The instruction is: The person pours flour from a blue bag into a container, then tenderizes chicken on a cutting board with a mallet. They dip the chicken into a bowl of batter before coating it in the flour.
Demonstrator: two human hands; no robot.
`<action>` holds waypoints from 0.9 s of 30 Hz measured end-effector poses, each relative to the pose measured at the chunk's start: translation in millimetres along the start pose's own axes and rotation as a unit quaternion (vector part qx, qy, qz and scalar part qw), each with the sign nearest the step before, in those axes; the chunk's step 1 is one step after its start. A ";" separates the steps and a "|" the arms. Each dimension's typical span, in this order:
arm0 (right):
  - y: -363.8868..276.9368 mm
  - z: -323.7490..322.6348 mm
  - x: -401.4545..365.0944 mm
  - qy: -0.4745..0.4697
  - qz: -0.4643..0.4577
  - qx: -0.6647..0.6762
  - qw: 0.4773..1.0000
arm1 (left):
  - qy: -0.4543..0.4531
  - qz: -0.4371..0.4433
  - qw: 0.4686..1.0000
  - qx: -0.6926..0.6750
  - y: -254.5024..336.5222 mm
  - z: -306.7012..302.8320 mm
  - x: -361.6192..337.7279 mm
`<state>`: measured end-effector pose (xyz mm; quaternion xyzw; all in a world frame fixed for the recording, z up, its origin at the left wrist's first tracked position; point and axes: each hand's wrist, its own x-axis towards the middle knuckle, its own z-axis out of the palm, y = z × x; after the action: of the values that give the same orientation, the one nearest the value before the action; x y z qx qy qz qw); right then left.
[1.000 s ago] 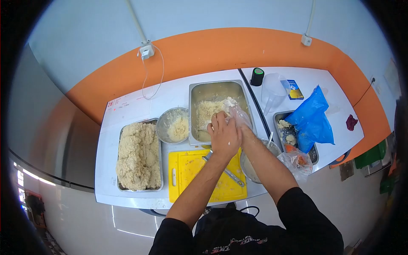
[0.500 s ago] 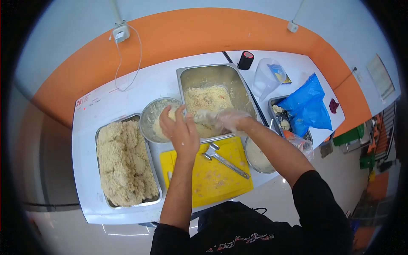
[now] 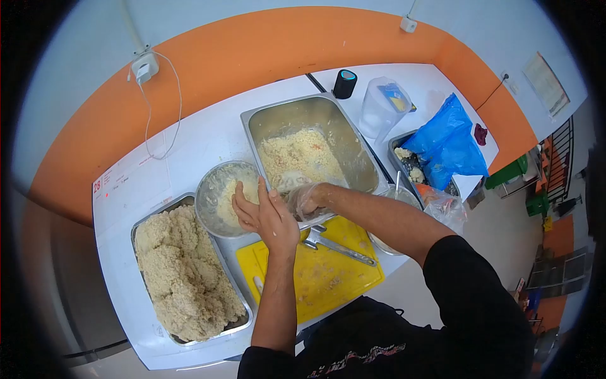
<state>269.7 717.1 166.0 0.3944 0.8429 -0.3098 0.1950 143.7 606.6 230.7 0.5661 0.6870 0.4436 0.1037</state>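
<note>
My bare left hand [image 3: 270, 218] is open, its fingers spread over the near right rim of a round metal bowl [image 3: 210, 218] holding pale crumbs. Inside the near end of a deep steel pan [image 3: 351, 120] is my right hand [image 3: 307, 200], in a clear plastic glove. Its fingers point down and are partly hidden, so whether they hold anything does not show. Pale, lumpy crumbs [image 3: 303, 155] cover part of the pan's floor. Below the hands, a metal meat mallet [image 3: 341, 247] rests on a yellow cutting board [image 3: 328, 284] strewn with small scraps.
A tray [image 3: 245, 321] heaped with crumb-coated pieces [image 3: 183, 271] stands at left. To the right are a bowl of pale liquid [image 3: 401, 197], partly behind my forearm, and a dark tray with a blue plastic bag [image 3: 451, 148]. A clear jug [image 3: 382, 110] and black speaker [image 3: 344, 84] stand behind.
My right hand has moved left and nearer within the pan, close to my left hand. My left hand stays by the bowl, fingers still spread. The camera view has shifted and turned slightly.
</note>
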 end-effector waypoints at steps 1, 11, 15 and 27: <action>8.6 -2.5 0.2 -0.001 0.000 0.001 1.000 | -0.001 0.000 1.000 0.001 0.6 -0.2 0.0; 45.2 -48.5 -42.2 0.130 0.055 -0.085 0.986 | -0.016 -0.013 1.000 0.011 -2.1 -1.9 -2.7; 91.9 -2.5 -8.5 0.122 0.064 -0.032 0.990 | -0.015 -0.018 1.000 0.015 0.7 -2.3 -2.8; 91.4 -8.8 -42.9 0.108 0.113 -0.109 0.982 | -0.028 -0.036 0.999 0.013 3.6 -4.6 -4.7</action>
<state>367.1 745.1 163.3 0.4946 0.8377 -0.1479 0.1781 144.8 600.1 234.4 0.5546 0.7091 0.4150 0.1315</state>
